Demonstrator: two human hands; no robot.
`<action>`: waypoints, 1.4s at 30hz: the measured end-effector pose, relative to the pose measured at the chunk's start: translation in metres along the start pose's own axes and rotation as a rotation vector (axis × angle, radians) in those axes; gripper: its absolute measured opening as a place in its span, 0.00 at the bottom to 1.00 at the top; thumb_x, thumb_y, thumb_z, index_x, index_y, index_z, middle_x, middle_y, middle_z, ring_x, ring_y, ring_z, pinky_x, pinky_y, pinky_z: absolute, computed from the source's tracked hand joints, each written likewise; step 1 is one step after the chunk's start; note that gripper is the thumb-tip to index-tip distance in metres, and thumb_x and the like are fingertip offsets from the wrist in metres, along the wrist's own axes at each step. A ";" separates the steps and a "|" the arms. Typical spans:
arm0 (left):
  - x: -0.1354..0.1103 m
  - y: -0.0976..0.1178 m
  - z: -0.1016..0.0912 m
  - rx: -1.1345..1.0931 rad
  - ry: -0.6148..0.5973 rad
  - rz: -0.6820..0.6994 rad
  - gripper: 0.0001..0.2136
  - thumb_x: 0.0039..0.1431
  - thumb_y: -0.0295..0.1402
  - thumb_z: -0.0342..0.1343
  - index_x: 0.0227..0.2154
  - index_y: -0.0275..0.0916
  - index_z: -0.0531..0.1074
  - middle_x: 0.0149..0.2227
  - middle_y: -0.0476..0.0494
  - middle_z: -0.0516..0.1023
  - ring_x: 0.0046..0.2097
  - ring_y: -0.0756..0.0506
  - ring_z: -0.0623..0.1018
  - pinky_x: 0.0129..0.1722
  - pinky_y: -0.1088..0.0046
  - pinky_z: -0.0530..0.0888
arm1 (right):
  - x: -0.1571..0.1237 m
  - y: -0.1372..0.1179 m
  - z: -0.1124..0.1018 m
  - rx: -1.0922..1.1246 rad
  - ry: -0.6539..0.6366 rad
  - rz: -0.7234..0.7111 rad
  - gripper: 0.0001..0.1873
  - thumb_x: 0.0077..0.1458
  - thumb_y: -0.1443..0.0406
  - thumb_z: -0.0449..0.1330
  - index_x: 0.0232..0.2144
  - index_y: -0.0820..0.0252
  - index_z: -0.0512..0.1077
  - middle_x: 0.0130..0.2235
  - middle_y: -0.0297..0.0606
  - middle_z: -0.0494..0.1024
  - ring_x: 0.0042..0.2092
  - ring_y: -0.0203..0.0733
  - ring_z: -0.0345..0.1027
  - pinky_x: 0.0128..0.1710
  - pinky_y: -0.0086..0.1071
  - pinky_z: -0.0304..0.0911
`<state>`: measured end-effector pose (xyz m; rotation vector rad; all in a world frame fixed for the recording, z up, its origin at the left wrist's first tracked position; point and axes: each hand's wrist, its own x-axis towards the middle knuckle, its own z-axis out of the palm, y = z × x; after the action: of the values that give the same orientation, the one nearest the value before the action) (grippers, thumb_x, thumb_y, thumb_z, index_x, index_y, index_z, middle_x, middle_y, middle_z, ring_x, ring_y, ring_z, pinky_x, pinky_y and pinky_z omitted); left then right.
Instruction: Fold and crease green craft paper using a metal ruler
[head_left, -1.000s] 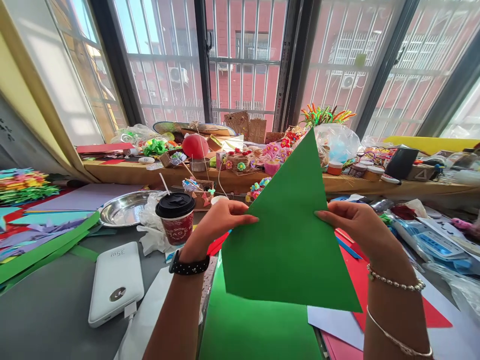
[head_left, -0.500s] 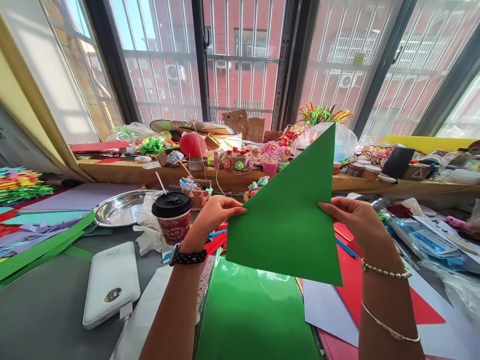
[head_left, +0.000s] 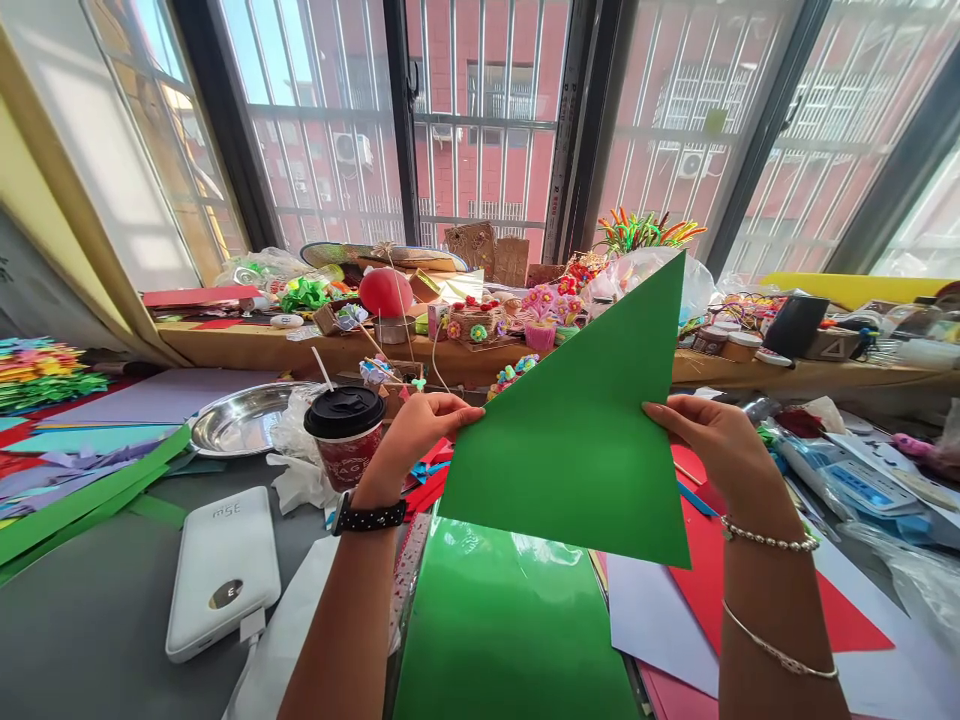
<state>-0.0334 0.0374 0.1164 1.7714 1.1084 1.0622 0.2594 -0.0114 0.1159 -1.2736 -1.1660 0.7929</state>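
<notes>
A green paper triangle (head_left: 585, 440) is held upright in the air between both hands, its long point aimed up and right. My left hand (head_left: 420, 430) pinches its left edge, thumb in front. My right hand (head_left: 712, 440) pinches the right edge. Under the triangle a glossy green sheet (head_left: 510, 630) lies flat on the table. Red paper (head_left: 712, 560) and white paper (head_left: 652, 620) lie to its right.
A lidded paper cup (head_left: 346, 432) stands left of my left hand, with a metal dish (head_left: 240, 420) behind it and a white power bank (head_left: 223, 570) in front. Coloured paper strips (head_left: 67, 480) lie far left. Craft clutter lines the window sill (head_left: 480, 320); packets (head_left: 862, 470) lie right.
The triangle has turned so its point swung from straight up toward the upper right. Both hands have stayed on its edges and shifted only slightly.
</notes>
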 end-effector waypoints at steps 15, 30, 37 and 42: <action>-0.003 -0.002 -0.006 0.133 -0.087 0.083 0.14 0.45 0.43 0.55 0.21 0.35 0.71 0.21 0.48 0.70 0.25 0.49 0.70 0.26 0.76 0.67 | 0.002 0.004 -0.005 0.015 0.032 -0.020 0.11 0.34 0.58 0.66 0.21 0.58 0.74 0.22 0.31 0.74 0.26 0.37 0.67 0.27 0.29 0.66; -0.004 -0.004 -0.007 0.037 0.279 0.224 0.10 0.47 0.40 0.55 0.26 0.38 0.72 0.23 0.49 0.74 0.28 0.48 0.75 0.31 0.74 0.71 | 0.002 0.004 0.001 0.082 0.102 -0.323 0.09 0.37 0.59 0.65 0.23 0.57 0.74 0.27 0.35 0.77 0.31 0.43 0.71 0.31 0.35 0.67; 0.004 0.003 0.008 -0.528 0.322 0.224 0.19 0.49 0.43 0.54 0.41 0.38 0.65 0.36 0.44 0.77 0.38 0.47 0.76 0.41 0.71 0.71 | -0.008 -0.003 0.016 0.042 0.097 -0.651 0.07 0.46 0.67 0.59 0.30 0.51 0.75 0.41 0.33 0.75 0.44 0.42 0.67 0.43 0.36 0.65; 0.005 0.011 0.037 -0.840 0.015 0.011 0.16 0.50 0.40 0.55 0.39 0.35 0.65 0.42 0.38 0.74 0.43 0.45 0.74 0.43 0.69 0.70 | -0.012 -0.006 0.029 -0.031 0.177 -0.710 0.10 0.48 0.70 0.57 0.32 0.51 0.75 0.42 0.34 0.74 0.45 0.44 0.66 0.44 0.40 0.65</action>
<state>0.0049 0.0326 0.1146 1.0910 0.5188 1.2950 0.2281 -0.0151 0.1167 -0.8351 -1.3613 0.1346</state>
